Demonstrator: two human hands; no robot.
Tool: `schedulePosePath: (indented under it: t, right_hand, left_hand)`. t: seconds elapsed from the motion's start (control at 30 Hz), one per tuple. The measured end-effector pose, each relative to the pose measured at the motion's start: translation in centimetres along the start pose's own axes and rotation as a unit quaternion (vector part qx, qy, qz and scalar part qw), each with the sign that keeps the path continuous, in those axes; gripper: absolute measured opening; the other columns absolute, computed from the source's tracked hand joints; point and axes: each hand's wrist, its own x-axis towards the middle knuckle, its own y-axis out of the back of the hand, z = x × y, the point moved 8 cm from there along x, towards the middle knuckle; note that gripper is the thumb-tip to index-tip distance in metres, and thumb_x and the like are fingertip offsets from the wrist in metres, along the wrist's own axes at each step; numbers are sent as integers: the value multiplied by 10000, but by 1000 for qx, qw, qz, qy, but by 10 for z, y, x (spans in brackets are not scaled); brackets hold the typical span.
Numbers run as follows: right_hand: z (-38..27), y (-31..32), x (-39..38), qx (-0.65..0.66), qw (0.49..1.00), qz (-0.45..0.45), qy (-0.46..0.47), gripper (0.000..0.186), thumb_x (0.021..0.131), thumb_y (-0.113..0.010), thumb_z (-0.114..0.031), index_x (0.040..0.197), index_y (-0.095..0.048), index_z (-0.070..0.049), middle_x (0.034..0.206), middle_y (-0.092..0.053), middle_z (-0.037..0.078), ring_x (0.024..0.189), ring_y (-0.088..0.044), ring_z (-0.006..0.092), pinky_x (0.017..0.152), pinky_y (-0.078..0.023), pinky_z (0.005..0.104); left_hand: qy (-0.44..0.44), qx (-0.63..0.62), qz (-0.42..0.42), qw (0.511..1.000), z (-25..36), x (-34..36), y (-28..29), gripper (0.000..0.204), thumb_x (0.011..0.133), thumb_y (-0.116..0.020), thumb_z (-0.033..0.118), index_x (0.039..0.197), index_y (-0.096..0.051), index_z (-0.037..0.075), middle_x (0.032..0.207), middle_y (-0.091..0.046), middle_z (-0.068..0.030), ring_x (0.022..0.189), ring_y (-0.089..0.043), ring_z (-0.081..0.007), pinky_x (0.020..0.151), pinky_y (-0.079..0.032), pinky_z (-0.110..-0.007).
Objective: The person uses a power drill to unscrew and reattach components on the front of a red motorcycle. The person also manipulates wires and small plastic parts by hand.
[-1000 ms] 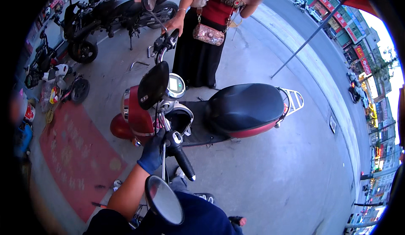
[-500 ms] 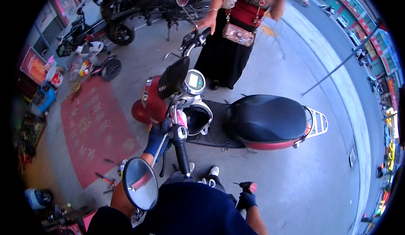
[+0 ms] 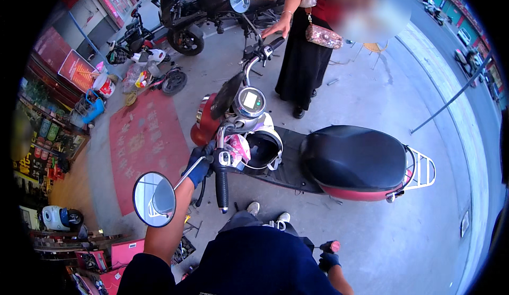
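My left hand (image 3: 199,163), in a dark blue glove, is by the base of the left mirror stem on a red scooter's handlebar. Its fingers look curled, but the stem and bar hide what they grip. The round mirror (image 3: 154,199) sticks out to the left over my forearm. Low on the right, my gloved right hand (image 3: 329,261) is closed on a red and black cordless drill (image 3: 332,247), its thin bit pointing left. The scooter's black left grip (image 3: 222,189) lies bare. A white helmet (image 3: 273,149) hangs below the round dashboard (image 3: 251,101).
Across the scooter stands a person in a black skirt (image 3: 302,77), one hand by the far grip. The black seat (image 3: 354,154) and white rear rack (image 3: 421,168) extend right. A red mat (image 3: 146,146) and a black motorcycle (image 3: 207,14) are beyond. Tools lie at lower left.
The view has shifted, and the scooter sits slightly further right. The left mirror now points more outward and higher. My left hand stays by the stem base; my right hand keeps the drill, lower in view.
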Motion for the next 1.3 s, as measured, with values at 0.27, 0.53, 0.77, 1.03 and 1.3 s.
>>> schedulePosePath:
  t: [0.27,0.53,0.77,1.03,1.3]
  right_hand:
    - [-5,7,17,13,1000,-18,-11,241,759,-651,-19,995,-604,-16,727,-624,131,607,-631,285,532,-507,417]
    - [-80,-28,-13,-18,997,-28,75,214,722,-665,-36,927,-620,1,752,-634,121,610,-637,255,537,-513,383]
    - [-103,-33,-8,-82,989,-54,113,210,781,-654,-64,971,-599,5,782,-633,123,667,-636,274,563,-499,399]
    - [-83,-67,64,-197,963,-167,75,176,771,-684,-99,933,-637,-50,727,-615,108,574,-593,257,486,-470,387]
    - [-104,-82,68,-276,929,-216,121,584,612,-668,54,1147,-547,-145,1002,-596,20,907,-579,234,590,-517,421]
  left_hand:
    - [10,22,0,1000,-14,8,6,340,937,-522,404,864,-587,79,537,-497,-41,376,-432,-141,343,-305,-281]
    - [15,-16,22,1000,-43,31,16,405,920,-521,481,854,-667,109,580,-573,-22,393,-486,-130,344,-366,-277]
    - [36,8,51,998,-23,5,1,212,921,-540,273,867,-583,73,576,-528,-39,401,-455,-139,360,-330,-271]
    - [-252,249,305,884,-36,-65,33,500,860,-621,392,1180,-500,28,952,-625,-194,846,-620,-364,715,-478,-471]
    - [-102,434,241,862,-16,-137,-21,979,645,-737,527,1322,-331,-52,968,-598,-230,871,-603,-365,739,-475,-480]
